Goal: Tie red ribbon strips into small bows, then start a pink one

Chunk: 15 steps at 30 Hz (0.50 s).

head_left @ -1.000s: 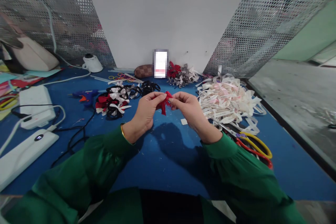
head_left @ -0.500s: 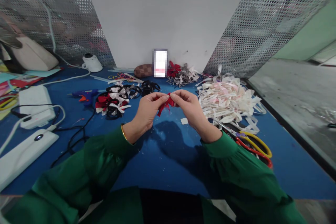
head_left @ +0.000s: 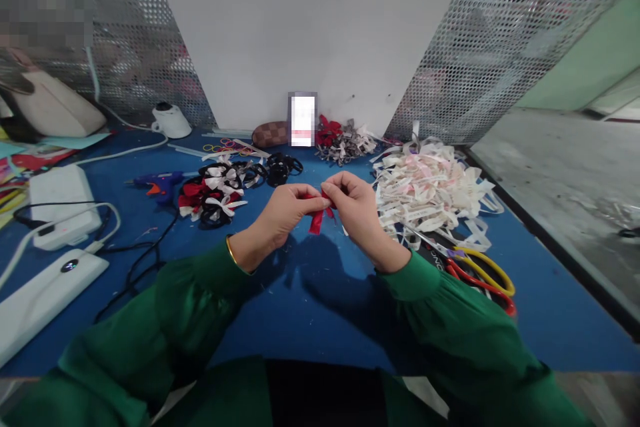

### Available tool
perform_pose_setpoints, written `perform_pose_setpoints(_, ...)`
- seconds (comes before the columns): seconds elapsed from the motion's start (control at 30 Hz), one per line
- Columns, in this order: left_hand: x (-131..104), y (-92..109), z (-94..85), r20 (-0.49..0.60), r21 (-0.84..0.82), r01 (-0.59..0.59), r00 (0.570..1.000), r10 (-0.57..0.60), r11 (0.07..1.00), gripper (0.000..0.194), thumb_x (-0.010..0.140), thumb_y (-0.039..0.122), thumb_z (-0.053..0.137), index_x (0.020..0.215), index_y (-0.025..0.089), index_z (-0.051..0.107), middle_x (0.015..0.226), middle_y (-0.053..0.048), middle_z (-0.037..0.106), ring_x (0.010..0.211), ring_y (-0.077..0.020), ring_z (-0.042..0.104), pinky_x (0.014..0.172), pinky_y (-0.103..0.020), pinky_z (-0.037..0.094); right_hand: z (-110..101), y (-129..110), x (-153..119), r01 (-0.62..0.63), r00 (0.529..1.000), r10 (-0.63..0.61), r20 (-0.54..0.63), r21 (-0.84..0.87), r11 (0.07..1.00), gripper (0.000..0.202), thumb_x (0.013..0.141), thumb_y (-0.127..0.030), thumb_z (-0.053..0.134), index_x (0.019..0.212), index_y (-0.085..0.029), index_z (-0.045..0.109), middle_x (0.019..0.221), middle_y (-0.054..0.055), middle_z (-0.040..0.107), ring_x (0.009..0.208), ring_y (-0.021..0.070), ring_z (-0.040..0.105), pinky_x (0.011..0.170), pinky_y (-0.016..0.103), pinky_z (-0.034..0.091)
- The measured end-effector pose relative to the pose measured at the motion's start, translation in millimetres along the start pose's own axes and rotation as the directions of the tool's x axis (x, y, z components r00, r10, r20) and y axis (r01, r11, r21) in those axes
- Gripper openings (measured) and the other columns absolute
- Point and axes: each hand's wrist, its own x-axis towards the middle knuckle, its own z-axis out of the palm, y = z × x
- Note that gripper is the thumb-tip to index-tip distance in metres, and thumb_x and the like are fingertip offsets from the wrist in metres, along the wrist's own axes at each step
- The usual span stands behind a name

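Observation:
Above the middle of the blue table, a red ribbon (head_left: 316, 221) is pinched between my two hands, its flat tail hanging down below my fingertips. My left hand (head_left: 289, 212) grips it between thumb and forefinger. From the other side, my right hand (head_left: 353, 208) holds its upper part in the same kind of pinch, close against the left thumb. The exact fold between the fingers is hidden. To the left lies a heap of black hair ties with red and white bows (head_left: 216, 193). A loose pile of cream ribbons (head_left: 430, 180) is beside my right hand.
Scissors with red and yellow handles (head_left: 483, 273) lie right of my right wrist. A blue glue gun (head_left: 163, 181), a power strip (head_left: 65, 207) and a white power bank (head_left: 53, 300) with cables are at left. A phone (head_left: 303, 121) stands at the back near ribbon bows (head_left: 345, 140).
My hands have shifted slightly, the left one a little lower. The red ribbon now hangs straighter, with a flat tail showing under my fingers. The view has moved slightly.

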Motion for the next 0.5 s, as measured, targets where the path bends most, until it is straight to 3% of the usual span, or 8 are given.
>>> perform_pose_setpoints(0.3,-1.1,0.4,-1.1,0.017,0.076,-0.002,1.0,0.001,0.997,0.029,0.062,0.039,0.082,0.055,0.017,0.065,0.05,0.0,0.059,0.047,-0.0105,0.048,0.051,-0.027,0.038,8.3,6.4,-4.3,-0.037,0.997,0.041,-0.061,0.071,0.997,0.018,0.079,-0.032,0.064,0.067,-0.02,0.058,0.059,-0.004,0.053,0.054,0.0104,0.044,0.054,0.026,0.035)
perform_pose_setpoints(0.4,-0.9,-0.8,0.9,-0.05,0.058,-0.026,0.998,0.029,0.998,0.025,0.06,0.034,0.084,0.057,0.016,0.067,0.054,-0.001,0.062,0.051,-0.0109,0.051,0.055,-0.027,0.041,6.5,5.3,-0.2,-0.106,0.993,0.113,-0.026,0.19,0.976,0.021,0.076,-0.036,0.068,0.066,-0.02,0.059,0.058,-0.004,0.052,0.054,0.0096,0.042,0.053,0.025,0.035)
perform_pose_setpoints(0.5,0.4,-1.3,1.7,-0.15,0.009,-0.047,0.988,0.047,0.999,0.023,0.059,0.033,0.086,0.062,0.016,0.071,0.062,-0.002,0.066,0.057,-0.0121,0.055,0.061,-0.028,0.044,0.4,0.7,6.3,-0.198,0.98,0.184,0.075,0.264,0.944,0.032,0.076,-0.05,0.069,0.069,-0.019,0.062,0.061,-0.003,0.054,0.056,0.0101,0.045,0.056,0.026,0.038)
